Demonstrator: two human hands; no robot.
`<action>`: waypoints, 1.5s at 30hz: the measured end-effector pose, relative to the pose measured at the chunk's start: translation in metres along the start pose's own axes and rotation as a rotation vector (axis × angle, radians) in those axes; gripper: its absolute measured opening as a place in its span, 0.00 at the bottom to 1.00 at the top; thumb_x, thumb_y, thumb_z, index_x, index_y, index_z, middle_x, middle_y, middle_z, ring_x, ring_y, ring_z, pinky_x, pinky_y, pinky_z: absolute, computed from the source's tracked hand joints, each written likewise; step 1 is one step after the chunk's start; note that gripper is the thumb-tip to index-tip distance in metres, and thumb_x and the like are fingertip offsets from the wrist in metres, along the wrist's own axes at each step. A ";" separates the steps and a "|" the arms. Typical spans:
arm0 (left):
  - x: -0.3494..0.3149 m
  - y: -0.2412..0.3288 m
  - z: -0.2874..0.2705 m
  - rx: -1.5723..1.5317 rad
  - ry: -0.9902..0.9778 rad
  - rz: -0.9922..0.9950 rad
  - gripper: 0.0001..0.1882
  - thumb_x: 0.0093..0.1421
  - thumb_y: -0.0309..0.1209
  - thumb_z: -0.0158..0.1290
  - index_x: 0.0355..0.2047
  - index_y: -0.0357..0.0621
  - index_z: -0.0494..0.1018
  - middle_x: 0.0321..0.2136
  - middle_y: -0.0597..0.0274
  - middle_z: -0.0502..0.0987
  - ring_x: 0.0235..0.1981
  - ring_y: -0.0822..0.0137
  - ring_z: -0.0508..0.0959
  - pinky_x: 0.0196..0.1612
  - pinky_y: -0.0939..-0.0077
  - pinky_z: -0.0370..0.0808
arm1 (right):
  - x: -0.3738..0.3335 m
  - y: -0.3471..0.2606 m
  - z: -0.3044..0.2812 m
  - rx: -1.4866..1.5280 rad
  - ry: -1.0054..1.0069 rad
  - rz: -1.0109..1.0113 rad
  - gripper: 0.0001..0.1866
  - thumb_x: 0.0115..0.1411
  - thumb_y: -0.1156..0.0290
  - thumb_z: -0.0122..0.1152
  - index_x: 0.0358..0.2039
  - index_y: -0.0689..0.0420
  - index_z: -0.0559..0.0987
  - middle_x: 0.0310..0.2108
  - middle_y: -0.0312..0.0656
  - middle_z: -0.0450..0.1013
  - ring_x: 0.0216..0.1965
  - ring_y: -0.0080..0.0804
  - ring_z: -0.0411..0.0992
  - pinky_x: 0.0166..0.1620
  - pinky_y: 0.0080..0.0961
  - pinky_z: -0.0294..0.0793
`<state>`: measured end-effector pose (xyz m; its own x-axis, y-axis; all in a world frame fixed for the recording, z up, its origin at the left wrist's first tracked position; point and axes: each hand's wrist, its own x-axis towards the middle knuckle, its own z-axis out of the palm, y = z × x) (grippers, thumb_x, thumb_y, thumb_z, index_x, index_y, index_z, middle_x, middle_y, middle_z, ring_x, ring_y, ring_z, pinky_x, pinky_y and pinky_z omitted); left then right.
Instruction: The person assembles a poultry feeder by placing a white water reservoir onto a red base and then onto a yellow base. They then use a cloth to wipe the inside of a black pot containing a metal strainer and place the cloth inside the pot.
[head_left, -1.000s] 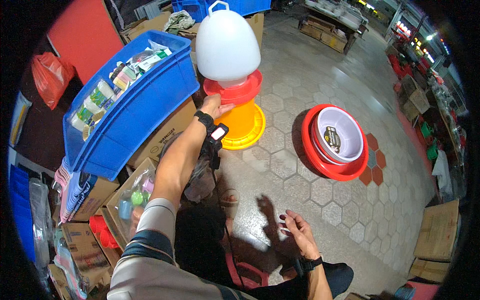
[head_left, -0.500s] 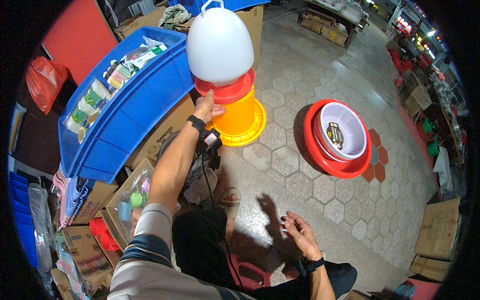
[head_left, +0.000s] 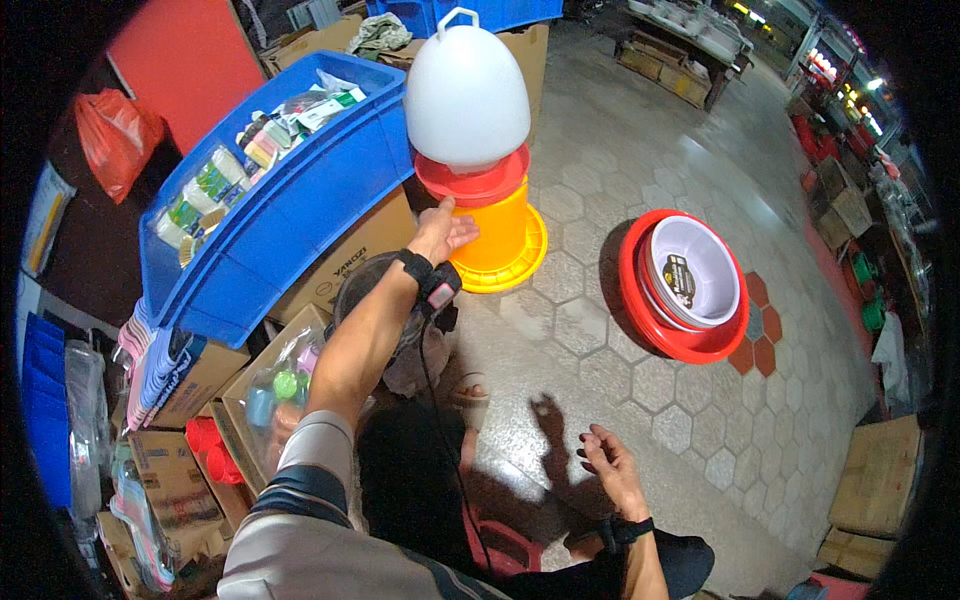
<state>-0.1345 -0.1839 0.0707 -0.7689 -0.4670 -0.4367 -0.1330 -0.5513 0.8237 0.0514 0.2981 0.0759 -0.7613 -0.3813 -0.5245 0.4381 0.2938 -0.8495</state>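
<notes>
A white dome-shaped poultry drinker [head_left: 467, 100] with a top handle and a red base tray [head_left: 475, 178] stands upright on a yellow bucket-like feeder [head_left: 490, 225]. The feeder's wide yellow rim [head_left: 515, 270] rests on the floor. My left hand [head_left: 445, 234] is stretched out at the feeder's near left side, just under the red tray. Its fingers are extended and it holds nothing; whether it touches the feeder I cannot tell. Over the floor near my knee, my right hand [head_left: 612, 472] hovers with loosely bent fingers apart and nothing visible in them.
Right of the feeder, nested pale basins [head_left: 715, 270] sit in a red basin [head_left: 640, 310] on the tiled floor [head_left: 620, 375]. A blue bin [head_left: 300, 225] of packaged goods stands at left above cardboard boxes [head_left: 365, 235]. A red stool [head_left: 510, 545] is beneath me.
The whole view has shifted, so the scene sits farther right. My left hand has dropped a little from the red tray's edge. My right hand stays nearly in place.
</notes>
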 end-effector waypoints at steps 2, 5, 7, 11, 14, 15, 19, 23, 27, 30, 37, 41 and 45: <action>-0.026 0.000 -0.004 0.035 -0.050 -0.039 0.24 0.72 0.36 0.44 0.59 0.29 0.57 0.41 0.42 0.76 0.38 0.47 0.82 0.42 0.55 0.85 | -0.006 0.001 -0.006 0.025 0.033 -0.001 0.32 0.69 0.57 0.61 0.66 0.64 0.67 0.56 0.45 0.74 0.53 0.31 0.73 0.54 0.28 0.74; -0.069 0.004 -0.008 0.204 -0.157 -0.044 0.16 0.70 0.31 0.48 0.51 0.31 0.66 0.38 0.49 0.77 0.32 0.56 0.82 0.38 0.62 0.86 | -0.018 0.003 -0.015 0.060 0.086 -0.014 0.33 0.68 0.56 0.61 0.66 0.63 0.67 0.56 0.46 0.73 0.53 0.34 0.74 0.54 0.32 0.75; -0.097 0.006 -0.005 0.263 -0.176 -0.057 0.12 0.70 0.32 0.48 0.47 0.35 0.69 0.34 0.54 0.78 0.28 0.62 0.82 0.33 0.68 0.85 | -0.027 0.007 -0.023 0.082 0.126 -0.034 0.34 0.67 0.54 0.62 0.65 0.62 0.68 0.56 0.46 0.74 0.52 0.36 0.76 0.53 0.33 0.76; -0.145 0.007 0.005 0.464 -0.230 0.007 0.11 0.70 0.34 0.50 0.44 0.38 0.71 0.31 0.59 0.78 0.24 0.69 0.81 0.28 0.75 0.83 | -0.035 0.017 -0.044 0.083 0.192 -0.079 0.34 0.68 0.54 0.61 0.65 0.64 0.67 0.58 0.50 0.72 0.53 0.40 0.75 0.54 0.35 0.77; -0.173 0.001 0.005 0.547 -0.329 0.046 0.14 0.69 0.35 0.51 0.45 0.36 0.72 0.34 0.58 0.77 0.27 0.68 0.80 0.29 0.73 0.83 | -0.040 0.027 -0.057 0.231 0.227 -0.155 0.29 0.69 0.59 0.60 0.64 0.64 0.69 0.49 0.46 0.77 0.45 0.34 0.78 0.49 0.33 0.80; -0.180 -0.002 0.003 0.571 -0.364 0.069 0.15 0.69 0.35 0.51 0.45 0.34 0.72 0.34 0.56 0.77 0.27 0.67 0.80 0.30 0.72 0.83 | -0.043 0.030 -0.060 0.285 0.249 -0.160 0.27 0.69 0.61 0.59 0.63 0.63 0.70 0.45 0.43 0.78 0.41 0.31 0.79 0.47 0.31 0.80; -0.196 -0.024 -0.019 0.595 -0.305 0.077 0.12 0.70 0.35 0.51 0.43 0.38 0.73 0.31 0.62 0.77 0.25 0.72 0.80 0.29 0.78 0.83 | -0.055 0.035 -0.072 0.373 0.389 -0.169 0.21 0.70 0.65 0.57 0.60 0.62 0.73 0.27 0.32 0.72 0.27 0.21 0.71 0.43 0.29 0.79; -0.192 -0.054 -0.060 0.412 -0.125 0.014 0.10 0.68 0.32 0.51 0.39 0.37 0.75 0.28 0.59 0.78 0.22 0.70 0.80 0.26 0.73 0.84 | -0.071 0.035 -0.082 0.440 0.384 -0.272 0.23 0.70 0.64 0.57 0.62 0.60 0.71 0.24 0.30 0.69 0.26 0.21 0.69 0.46 0.36 0.78; -0.173 -0.054 -0.097 0.220 0.030 -0.024 0.10 0.67 0.29 0.50 0.40 0.35 0.75 0.29 0.54 0.80 0.24 0.62 0.81 0.27 0.67 0.85 | -0.082 0.034 -0.086 0.445 0.446 -0.306 0.25 0.68 0.68 0.55 0.64 0.60 0.68 0.35 0.35 0.74 0.28 0.24 0.73 0.44 0.32 0.79; -0.166 -0.027 -0.115 0.186 0.089 0.039 0.11 0.68 0.29 0.48 0.43 0.34 0.74 0.31 0.53 0.80 0.25 0.62 0.82 0.30 0.66 0.86 | -0.083 0.033 -0.086 0.454 0.492 -0.307 0.24 0.68 0.71 0.54 0.64 0.59 0.68 0.40 0.38 0.75 0.30 0.25 0.75 0.43 0.29 0.80; -0.178 0.000 -0.155 0.179 0.163 0.040 0.14 0.69 0.29 0.48 0.49 0.29 0.70 0.37 0.48 0.80 0.30 0.60 0.82 0.34 0.66 0.87 | -0.075 0.037 -0.087 0.502 0.475 -0.272 0.25 0.67 0.71 0.55 0.64 0.58 0.69 0.43 0.38 0.74 0.32 0.24 0.75 0.42 0.29 0.80; -0.177 -0.007 -0.159 0.295 0.182 0.059 0.13 0.68 0.31 0.49 0.45 0.32 0.74 0.33 0.51 0.81 0.28 0.61 0.81 0.32 0.67 0.86 | -0.068 0.039 -0.084 0.437 0.461 -0.300 0.25 0.67 0.69 0.56 0.63 0.59 0.69 0.42 0.37 0.75 0.31 0.24 0.75 0.43 0.30 0.80; -0.182 -0.008 -0.141 0.374 0.119 0.106 0.12 0.67 0.31 0.49 0.43 0.36 0.75 0.30 0.56 0.79 0.25 0.63 0.80 0.28 0.69 0.84 | -0.064 0.036 -0.078 0.431 0.486 -0.238 0.24 0.67 0.69 0.55 0.63 0.56 0.68 0.39 0.35 0.74 0.27 0.23 0.73 0.41 0.30 0.79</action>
<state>0.0946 -0.1921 0.0923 -0.7160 -0.5962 -0.3630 -0.2920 -0.2165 0.9316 0.0785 0.4013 0.0831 -0.9442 0.0735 -0.3212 0.3065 -0.1620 -0.9380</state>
